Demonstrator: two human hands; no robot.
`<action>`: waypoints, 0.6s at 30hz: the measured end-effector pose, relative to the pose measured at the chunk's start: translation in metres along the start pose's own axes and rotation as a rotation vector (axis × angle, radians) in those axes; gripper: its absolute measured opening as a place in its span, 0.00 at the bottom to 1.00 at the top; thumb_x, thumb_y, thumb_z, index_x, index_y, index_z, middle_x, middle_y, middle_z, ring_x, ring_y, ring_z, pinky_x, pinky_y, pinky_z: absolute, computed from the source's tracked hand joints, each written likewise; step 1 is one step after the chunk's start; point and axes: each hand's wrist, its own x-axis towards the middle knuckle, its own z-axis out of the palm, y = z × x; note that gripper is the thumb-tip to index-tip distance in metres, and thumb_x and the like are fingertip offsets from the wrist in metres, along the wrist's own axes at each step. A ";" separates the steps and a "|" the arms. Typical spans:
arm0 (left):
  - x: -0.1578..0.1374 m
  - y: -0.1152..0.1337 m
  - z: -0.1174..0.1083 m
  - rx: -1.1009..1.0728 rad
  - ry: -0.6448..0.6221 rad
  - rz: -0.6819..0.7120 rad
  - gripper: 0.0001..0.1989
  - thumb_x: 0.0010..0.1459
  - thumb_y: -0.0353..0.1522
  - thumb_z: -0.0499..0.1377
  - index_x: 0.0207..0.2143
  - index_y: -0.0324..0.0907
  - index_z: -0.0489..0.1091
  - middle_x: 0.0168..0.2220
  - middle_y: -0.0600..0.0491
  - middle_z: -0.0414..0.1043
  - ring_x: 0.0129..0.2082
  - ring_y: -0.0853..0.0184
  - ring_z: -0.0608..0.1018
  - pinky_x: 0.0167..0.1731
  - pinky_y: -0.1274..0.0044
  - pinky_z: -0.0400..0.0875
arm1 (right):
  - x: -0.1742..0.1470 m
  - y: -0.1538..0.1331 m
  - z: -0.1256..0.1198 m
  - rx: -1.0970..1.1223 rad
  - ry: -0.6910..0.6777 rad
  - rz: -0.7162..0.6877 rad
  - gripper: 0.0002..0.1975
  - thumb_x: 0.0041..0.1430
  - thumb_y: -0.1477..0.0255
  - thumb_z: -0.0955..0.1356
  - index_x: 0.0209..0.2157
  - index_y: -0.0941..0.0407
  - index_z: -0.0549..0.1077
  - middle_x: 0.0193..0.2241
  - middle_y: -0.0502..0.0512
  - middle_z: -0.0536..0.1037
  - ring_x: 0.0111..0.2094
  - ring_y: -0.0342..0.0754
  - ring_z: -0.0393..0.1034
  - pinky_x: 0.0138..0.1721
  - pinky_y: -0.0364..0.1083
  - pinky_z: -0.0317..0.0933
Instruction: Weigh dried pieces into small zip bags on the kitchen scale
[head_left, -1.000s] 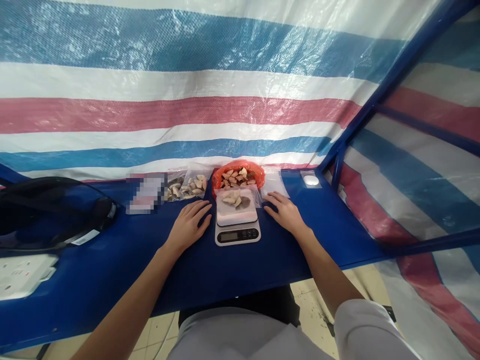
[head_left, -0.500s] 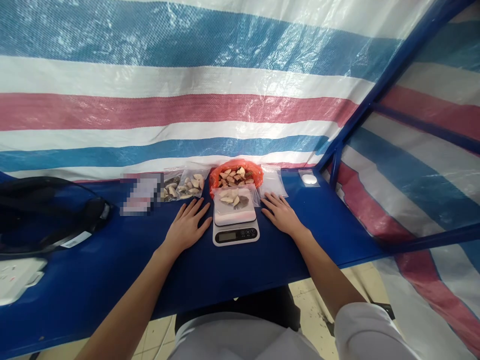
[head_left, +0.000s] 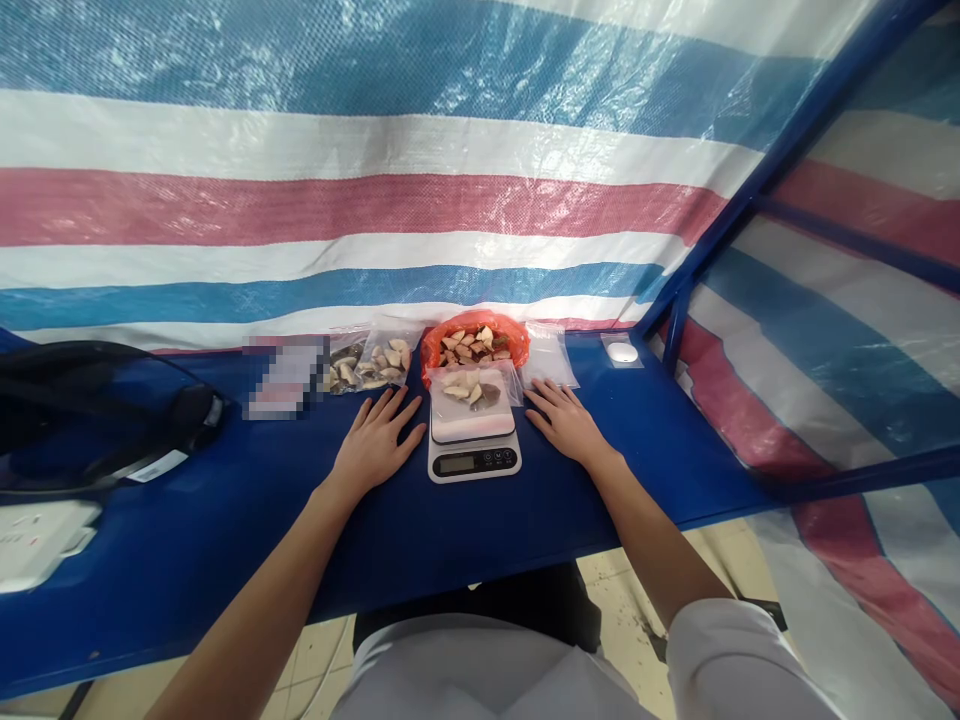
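Observation:
A white kitchen scale [head_left: 475, 430] with a dark display strip stands on the blue table [head_left: 450, 535]. On its plate lies a clear plastic bag [head_left: 474, 390] with several pale and brown pieces inside, perhaps dried slices. My left hand [head_left: 377, 437] rests flat left of the scale, fingers spread and nothing in them. Right of the scale, my right hand [head_left: 566, 418] also lies flat with fingers apart, its tips at the edge of some clear empty bags [head_left: 551, 355]. Behind the scale sits an open red plastic bag [head_left: 516, 335] full of similar brown pieces.
Filled clear bags [head_left: 386, 360] lie left of the red bag, beside a blurred-out item [head_left: 283, 378]. A black headset-like object [head_left: 172, 415] and a white power strip [head_left: 41, 540] are far left. A white oval object [head_left: 622, 352] lies right. Striped sheeting [head_left: 360, 210] hangs behind.
The whole view has shifted slightly, so the table's contents appear a little higher. Both hands stay flat in the same places beside the scale.

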 end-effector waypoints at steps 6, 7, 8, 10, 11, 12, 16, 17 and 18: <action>0.000 0.000 0.000 0.002 -0.003 0.004 0.29 0.68 0.45 0.46 0.65 0.44 0.66 0.69 0.45 0.59 0.70 0.49 0.61 0.68 0.53 0.54 | 0.000 0.000 -0.001 0.002 -0.004 0.005 0.24 0.72 0.63 0.59 0.64 0.54 0.69 0.67 0.59 0.64 0.70 0.59 0.55 0.70 0.61 0.50; 0.000 0.000 0.000 0.002 -0.004 0.001 0.30 0.68 0.45 0.46 0.65 0.43 0.66 0.69 0.45 0.59 0.70 0.49 0.61 0.68 0.53 0.54 | 0.000 -0.001 -0.002 0.002 -0.005 0.005 0.24 0.72 0.63 0.59 0.64 0.54 0.69 0.68 0.59 0.64 0.70 0.59 0.55 0.70 0.61 0.50; 0.000 0.000 0.000 0.000 -0.006 -0.001 0.30 0.68 0.45 0.46 0.65 0.43 0.66 0.69 0.45 0.59 0.70 0.49 0.61 0.68 0.53 0.54 | 0.000 -0.001 -0.002 0.002 -0.005 0.006 0.24 0.72 0.63 0.59 0.64 0.54 0.69 0.67 0.59 0.64 0.70 0.59 0.55 0.70 0.61 0.50; 0.000 0.001 -0.001 -0.008 -0.009 -0.003 0.30 0.68 0.45 0.47 0.65 0.43 0.66 0.69 0.44 0.59 0.70 0.49 0.61 0.68 0.53 0.54 | 0.000 -0.001 -0.002 -0.002 -0.003 0.004 0.24 0.72 0.64 0.60 0.64 0.54 0.69 0.67 0.59 0.64 0.70 0.59 0.55 0.70 0.60 0.51; 0.000 0.001 -0.001 -0.012 -0.008 -0.003 0.29 0.68 0.45 0.47 0.65 0.43 0.66 0.69 0.44 0.59 0.70 0.49 0.61 0.68 0.53 0.54 | 0.000 -0.001 -0.002 -0.006 0.002 0.003 0.23 0.72 0.64 0.60 0.64 0.54 0.70 0.67 0.59 0.65 0.70 0.59 0.56 0.70 0.61 0.51; 0.001 0.001 -0.001 -0.015 -0.006 -0.003 0.29 0.68 0.45 0.47 0.65 0.43 0.67 0.69 0.45 0.60 0.70 0.49 0.61 0.68 0.54 0.54 | 0.000 -0.002 -0.002 -0.012 0.011 0.001 0.23 0.72 0.64 0.60 0.63 0.54 0.70 0.67 0.59 0.65 0.69 0.59 0.57 0.69 0.61 0.52; 0.001 0.002 -0.003 -0.034 0.031 -0.008 0.29 0.68 0.44 0.47 0.63 0.40 0.69 0.67 0.42 0.63 0.68 0.49 0.64 0.67 0.54 0.56 | -0.001 -0.002 -0.004 -0.022 0.072 -0.017 0.22 0.72 0.64 0.61 0.61 0.54 0.72 0.65 0.60 0.69 0.67 0.60 0.61 0.67 0.61 0.57; 0.001 0.002 -0.004 -0.050 0.053 -0.006 0.28 0.68 0.44 0.47 0.62 0.39 0.70 0.66 0.42 0.65 0.68 0.49 0.65 0.67 0.55 0.58 | -0.001 -0.003 -0.006 -0.015 0.090 -0.022 0.22 0.71 0.64 0.62 0.61 0.55 0.73 0.64 0.60 0.69 0.66 0.60 0.62 0.66 0.60 0.58; 0.001 0.002 -0.005 -0.072 0.079 0.000 0.28 0.68 0.44 0.48 0.60 0.39 0.71 0.65 0.41 0.67 0.66 0.49 0.67 0.66 0.55 0.59 | -0.001 -0.003 -0.007 -0.002 0.110 -0.026 0.21 0.71 0.65 0.62 0.60 0.55 0.74 0.63 0.59 0.70 0.66 0.60 0.63 0.66 0.60 0.60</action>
